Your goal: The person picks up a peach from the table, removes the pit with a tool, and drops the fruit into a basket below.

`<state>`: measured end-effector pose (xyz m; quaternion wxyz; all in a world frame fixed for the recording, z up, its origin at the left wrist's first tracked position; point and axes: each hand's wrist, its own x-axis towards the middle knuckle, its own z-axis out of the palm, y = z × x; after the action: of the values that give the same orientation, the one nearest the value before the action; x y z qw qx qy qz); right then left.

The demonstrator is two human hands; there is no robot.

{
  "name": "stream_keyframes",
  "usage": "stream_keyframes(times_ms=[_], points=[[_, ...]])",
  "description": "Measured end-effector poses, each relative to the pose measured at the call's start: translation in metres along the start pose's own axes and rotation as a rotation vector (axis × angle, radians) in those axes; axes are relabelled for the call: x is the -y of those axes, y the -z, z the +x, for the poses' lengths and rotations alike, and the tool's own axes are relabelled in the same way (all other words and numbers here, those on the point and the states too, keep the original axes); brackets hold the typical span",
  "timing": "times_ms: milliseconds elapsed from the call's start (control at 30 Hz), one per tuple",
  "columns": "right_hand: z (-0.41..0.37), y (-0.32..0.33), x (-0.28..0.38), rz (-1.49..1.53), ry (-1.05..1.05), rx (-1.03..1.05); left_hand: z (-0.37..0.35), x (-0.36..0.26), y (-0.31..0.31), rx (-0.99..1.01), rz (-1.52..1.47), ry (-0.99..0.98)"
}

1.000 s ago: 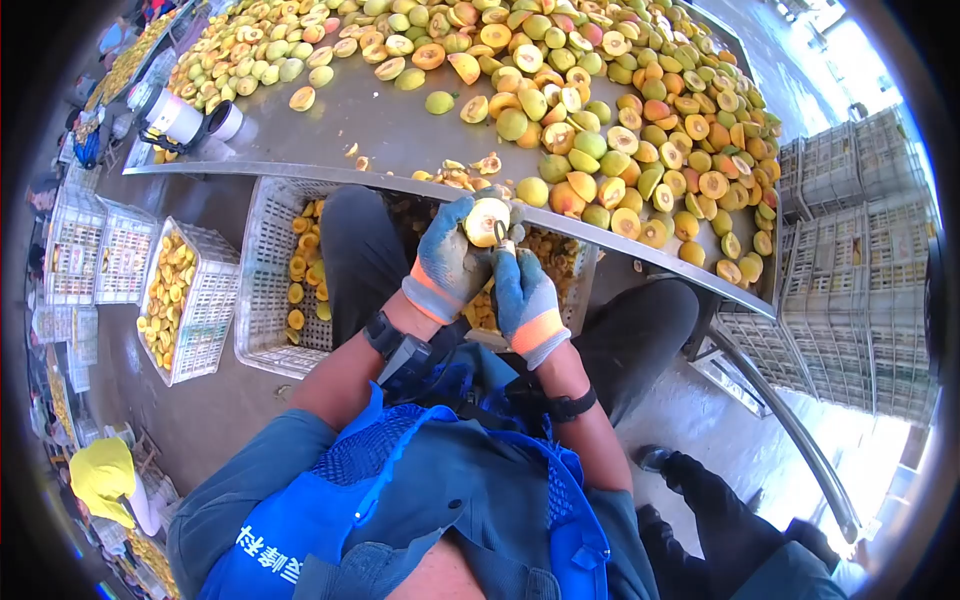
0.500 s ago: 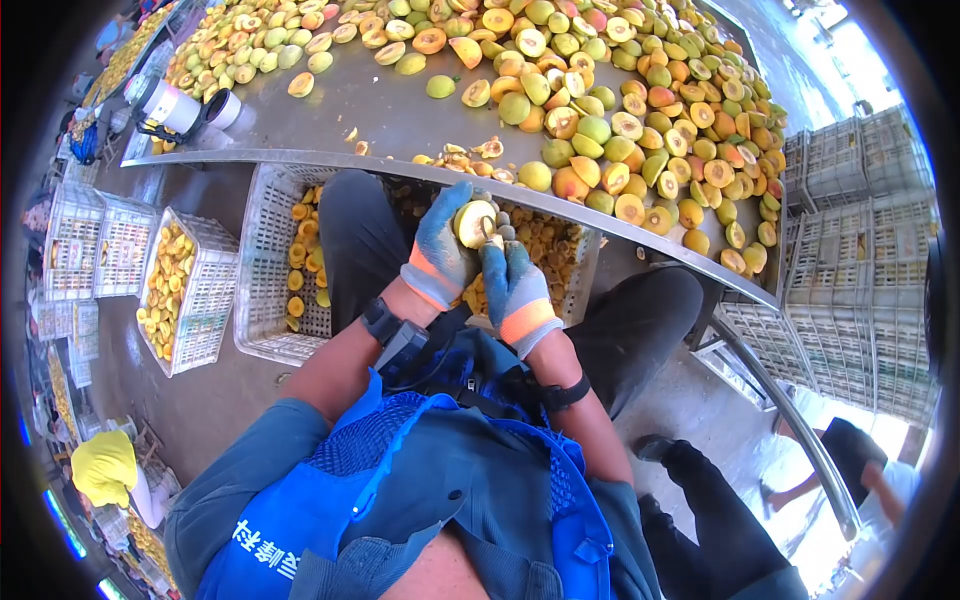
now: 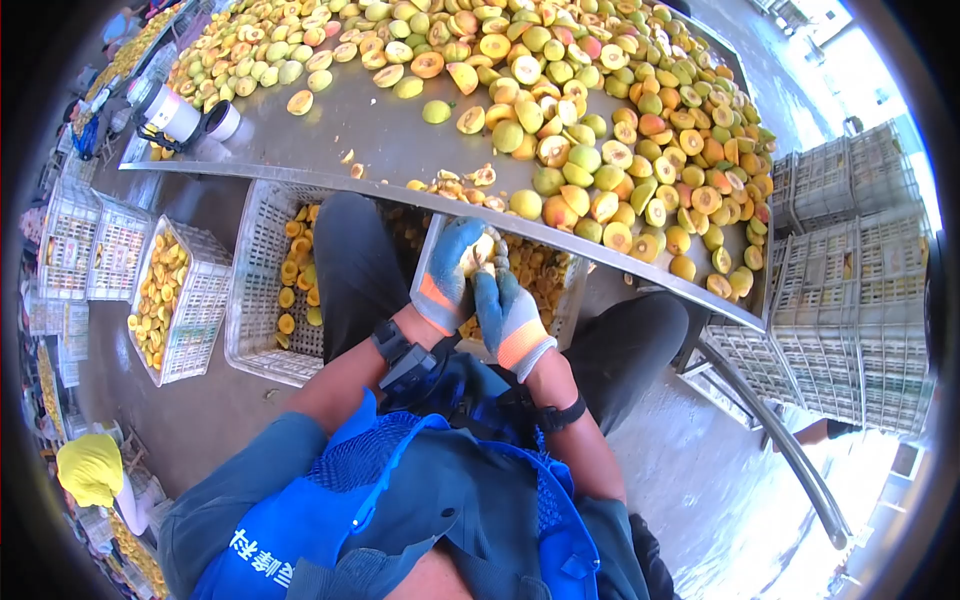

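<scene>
From where I stand, the cut fruit (image 3: 478, 252) sits clamped inside the left hand (image 3: 454, 268); the right hand (image 3: 505, 308) abuts it, closure indeterminable; flesh pale; gloves (image 3: 437, 300) fabric, orange-banded; table (image 3: 280, 135) smooth metal.

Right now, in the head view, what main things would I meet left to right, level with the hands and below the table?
White crates, fruit-filled crate, open crate, left knee, left hand, right hand, right knee, stacked crates.
</scene>
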<state>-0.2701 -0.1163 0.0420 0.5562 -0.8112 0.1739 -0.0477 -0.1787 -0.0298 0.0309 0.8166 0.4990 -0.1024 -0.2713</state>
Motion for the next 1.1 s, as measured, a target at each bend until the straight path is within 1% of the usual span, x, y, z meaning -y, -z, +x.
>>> stream_keyframes(times_ms=[33,67,100,133,167,233,267,367,400,500,533,633,667,767,800,900,933,1033,1067,1100], points=[[0.003,-0.001,-0.015,0.091,0.007,0.05,0.003,0.001,0.0,0.016,0.044,-0.025],[0.004,-0.001,-0.029,0.184,0.007,0.102,0.003,-0.002,0.0,0.069,0.021,-0.035],[0.002,0.003,-0.011,0.423,-0.16,0.139,0.002,-0.004,0.002,0.119,-0.003,-0.043],[0.001,0.007,0.008,0.656,-0.337,0.136,0.006,-0.003,0.006,0.127,-0.072,0.033],[0.0,0.014,0.02,0.702,-0.398,0.163,0.01,-0.001,0.011,0.129,-0.14,0.11],[0.001,0.026,0.029,0.792,-0.521,0.211,0.017,-0.008,0.007,0.045,-0.421,0.327],[0.0,0.028,0.03,0.745,-0.499,0.228,0.014,-0.011,0.005,0.05,-0.383,0.315],[-0.002,0.017,0.019,0.797,-0.401,0.178,0.005,-0.003,-0.011,-0.222,-0.355,0.124],[-0.003,0.016,0.019,0.802,-0.392,0.188,0.0,-0.009,-0.018,-0.249,-0.288,0.148],[-0.003,0.007,0.019,0.803,-0.392,0.169,0.005,-0.007,-0.011,-0.258,-0.281,0.23],[-0.003,0.007,0.022,0.777,-0.391,0.152,0.004,-0.011,-0.014,-0.282,-0.251,0.223],[-0.002,0.008,0.008,0.431,-0.204,0.192,0.005,-0.014,-0.014,-0.248,-0.268,0.24],[-0.002,0.008,0.001,0.317,-0.171,0.201,0.003,-0.015,-0.015,-0.218,-0.246,0.225],[-0.002,0.008,-0.009,0.277,-0.144,0.214,0.005,0.001,-0.005,-0.211,-0.199,0.155],[-0.003,0.01,-0.004,0.252,-0.146,0.222,0.003,-0.004,-0.004,-0.151,-0.146,0.161],[-0.003,0.014,0.0,0.39,-0.293,0.31,0.003,-0.006,-0.002,-0.094,-0.164,0.198],[-0.003,0.019,0.006,0.495,-0.325,0.335,0.001,-0.006,-0.003,-0.076,-0.141,0.184],[-0.005,0.036,0.012,0.688,-0.481,0.519,0.002,-0.004,0.001,0.002,-0.104,0.142],[-0.008,0.033,0.014,0.804,-0.506,0.506,-0.001,-0.006,0.004,0.043,-0.165,0.176],[-0.009,0.034,0.013,0.873,-0.516,0.533,-0.002,-0.005,0.004,0.047,-0.164,0.171]])
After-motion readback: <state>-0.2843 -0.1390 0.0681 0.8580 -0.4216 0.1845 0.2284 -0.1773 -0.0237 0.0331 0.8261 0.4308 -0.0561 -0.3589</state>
